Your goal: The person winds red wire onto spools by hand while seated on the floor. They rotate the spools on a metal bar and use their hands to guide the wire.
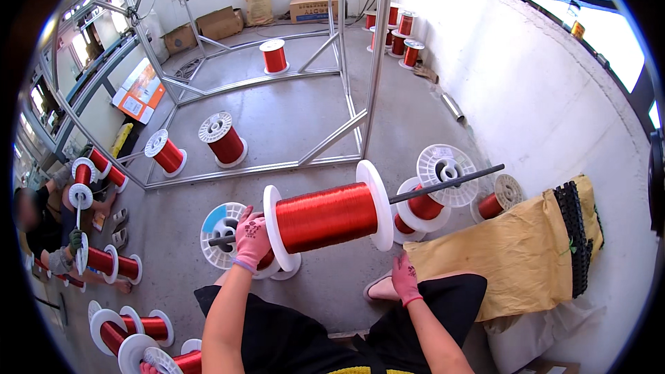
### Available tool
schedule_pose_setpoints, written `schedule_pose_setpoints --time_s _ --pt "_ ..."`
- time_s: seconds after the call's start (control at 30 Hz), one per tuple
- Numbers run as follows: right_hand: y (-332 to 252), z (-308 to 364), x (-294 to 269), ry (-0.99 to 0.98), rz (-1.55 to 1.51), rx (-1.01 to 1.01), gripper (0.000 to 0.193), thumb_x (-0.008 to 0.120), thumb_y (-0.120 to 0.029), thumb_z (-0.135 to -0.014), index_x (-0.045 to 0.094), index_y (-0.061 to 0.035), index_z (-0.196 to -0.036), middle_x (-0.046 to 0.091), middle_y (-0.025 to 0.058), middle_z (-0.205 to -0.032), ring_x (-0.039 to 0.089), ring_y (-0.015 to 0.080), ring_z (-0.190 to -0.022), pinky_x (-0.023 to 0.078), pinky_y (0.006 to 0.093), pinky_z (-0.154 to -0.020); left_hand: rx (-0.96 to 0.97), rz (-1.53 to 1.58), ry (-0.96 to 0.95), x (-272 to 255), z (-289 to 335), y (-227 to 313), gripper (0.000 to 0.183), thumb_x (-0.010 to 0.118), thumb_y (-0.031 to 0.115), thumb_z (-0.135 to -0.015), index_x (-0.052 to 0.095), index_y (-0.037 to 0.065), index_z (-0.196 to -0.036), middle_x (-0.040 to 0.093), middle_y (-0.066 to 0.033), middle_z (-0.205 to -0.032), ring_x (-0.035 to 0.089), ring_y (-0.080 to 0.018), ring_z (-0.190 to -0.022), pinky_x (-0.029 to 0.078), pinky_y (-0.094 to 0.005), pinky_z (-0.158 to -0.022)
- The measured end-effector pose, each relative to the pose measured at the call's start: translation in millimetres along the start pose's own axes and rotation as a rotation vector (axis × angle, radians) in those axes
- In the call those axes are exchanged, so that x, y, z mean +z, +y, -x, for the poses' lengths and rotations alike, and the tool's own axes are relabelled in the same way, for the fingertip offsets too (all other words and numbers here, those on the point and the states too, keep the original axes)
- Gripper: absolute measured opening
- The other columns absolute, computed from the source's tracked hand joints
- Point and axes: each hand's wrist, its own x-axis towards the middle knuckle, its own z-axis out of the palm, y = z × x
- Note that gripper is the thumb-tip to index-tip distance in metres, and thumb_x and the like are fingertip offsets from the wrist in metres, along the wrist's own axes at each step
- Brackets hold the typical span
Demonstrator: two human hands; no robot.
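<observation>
A large spool of red wire [325,218] with white flanges lies sideways on a dark metal rod [450,183], which passes through its core and sticks out at both ends. My left hand [253,239], in a pink glove, is closed round the rod against the spool's left flange. My right hand [404,277], also pink-gloved, hangs by my knee with its fingers extended, beside the edge of a yellow woven sack [509,263]. Upright spools, one with a blue-marked flange [219,227] and one with a white flange [446,166], stand under the rod's ends.
A metal frame [256,170] stands ahead, with red spools [225,142] inside it. More spools [409,54] cluster by the right wall. At left, another person [45,215] sits among spools [104,263]. Cardboard boxes [220,23] lie at the back.
</observation>
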Motion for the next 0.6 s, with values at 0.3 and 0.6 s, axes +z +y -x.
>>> schedule_pose_setpoints --time_s 0.3,0.6 --pt "-11 1 -1 -0.027 -0.120 0.052 0.038 0.042 -0.025 -0.089 0.045 0.0012 -0.117 0.054 0.0260 -0.106 0.053 0.0393 -0.098 0.043 0.0413 -0.082 -0.038 0.036 0.012 -4 -1 3 0.018 0.051 0.019 -0.073 0.066 0.012 -0.081 0.067 -0.0045 -0.084 0.059 -0.0174 -0.092 0.029 -0.0343 -0.102" --pt "-95 -41 -78 0.197 -0.758 -0.055 0.040 0.045 -0.026 -0.091 0.046 0.0021 -0.120 0.057 0.0170 -0.107 0.056 0.0248 -0.098 0.043 0.0314 -0.084 -0.080 0.113 0.026 -4 0 2 0.018 0.054 0.019 -0.070 0.067 0.013 -0.080 0.066 -0.0039 -0.085 0.058 -0.0171 -0.094 0.029 -0.0350 -0.103"
